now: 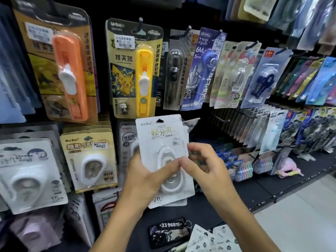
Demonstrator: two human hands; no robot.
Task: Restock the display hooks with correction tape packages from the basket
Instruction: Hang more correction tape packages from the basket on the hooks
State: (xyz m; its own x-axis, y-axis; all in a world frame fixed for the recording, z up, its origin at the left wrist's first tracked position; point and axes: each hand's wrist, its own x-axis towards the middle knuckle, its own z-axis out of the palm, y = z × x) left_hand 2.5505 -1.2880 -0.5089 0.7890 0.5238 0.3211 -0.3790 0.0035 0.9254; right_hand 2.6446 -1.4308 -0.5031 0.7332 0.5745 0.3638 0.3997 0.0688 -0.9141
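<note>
White correction tape package (162,142) with grey lettering, held before the display. Above it: yellow clip pusher card (133,70) bearing a yellow cartoon figure on blue. Further left of that card: orange clip pusher (70,73), white slider. Right of the card: blue-and-white pen package (204,70). Below the white package: black phone (168,233), white digits.

Both forearms rise from the bottom of the frame. The left hand (145,177) and right hand (203,166) meet at center, fingers curled, thumbs touching.
</note>
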